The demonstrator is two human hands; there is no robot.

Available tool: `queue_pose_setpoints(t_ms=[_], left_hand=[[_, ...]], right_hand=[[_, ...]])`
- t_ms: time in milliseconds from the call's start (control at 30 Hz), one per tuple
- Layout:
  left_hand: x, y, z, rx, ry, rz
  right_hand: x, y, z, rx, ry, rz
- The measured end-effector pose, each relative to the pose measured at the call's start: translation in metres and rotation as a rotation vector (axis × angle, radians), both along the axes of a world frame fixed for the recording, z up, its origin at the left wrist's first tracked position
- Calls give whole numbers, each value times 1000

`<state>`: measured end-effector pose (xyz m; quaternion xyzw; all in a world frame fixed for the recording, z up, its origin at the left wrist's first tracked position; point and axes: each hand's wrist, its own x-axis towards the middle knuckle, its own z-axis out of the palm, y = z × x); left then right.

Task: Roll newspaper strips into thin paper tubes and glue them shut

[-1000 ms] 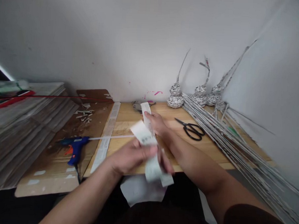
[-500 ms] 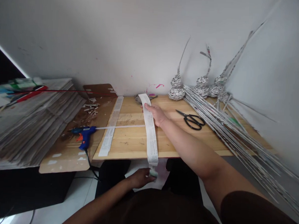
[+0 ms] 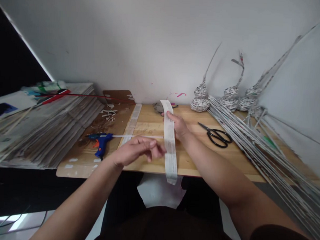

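Note:
A long printed paper strip (image 3: 170, 145) lies across the wooden board (image 3: 200, 160), its near end hanging over the front edge. My right hand (image 3: 179, 125) rests on the strip's far part, fingers flat and pressing it down. My left hand (image 3: 139, 151) hovers just left of the strip over the board, fingers loosely curled and slightly blurred, with nothing seen in it. A thin white stick (image 3: 132, 136) lies under the left hand, running toward the glue gun.
A blue glue gun (image 3: 102, 145) and a second paper strip (image 3: 131, 124) lie to the left. Black scissors (image 3: 217, 136) sit to the right, beside a bundle of rolled paper sticks (image 3: 267, 156). Woven paper figures (image 3: 200, 100) stand at the wall. A newspaper stack (image 3: 40, 129) fills the left.
My left hand let go of the strip's lower end below the board and rose to hover beside the strip. The strip now lies flat; the right hand stayed on it.

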<state>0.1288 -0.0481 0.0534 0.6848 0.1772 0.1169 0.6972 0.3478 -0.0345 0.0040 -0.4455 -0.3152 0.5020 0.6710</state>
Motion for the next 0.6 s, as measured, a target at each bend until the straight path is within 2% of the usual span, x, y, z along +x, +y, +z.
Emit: queue_pose_setpoints(t_ms=[67, 200, 267, 367, 467, 600], left_hand=[[13, 28, -1, 102, 4, 123], [53, 84, -19, 535, 164, 374], [76, 107, -26, 667, 287, 425], [109, 136, -30, 954, 389, 530], [137, 154, -34, 977, 480, 546], [159, 158, -41, 975, 552, 498]], right_hand=[[1, 2, -1, 20, -22, -131], [2, 8, -5, 64, -4, -356], [2, 11, -8, 68, -18, -387], [2, 15, -11, 72, -54, -376], [1, 17, -14, 76, -74, -365], [1, 18, -15, 52, -66, -340]])
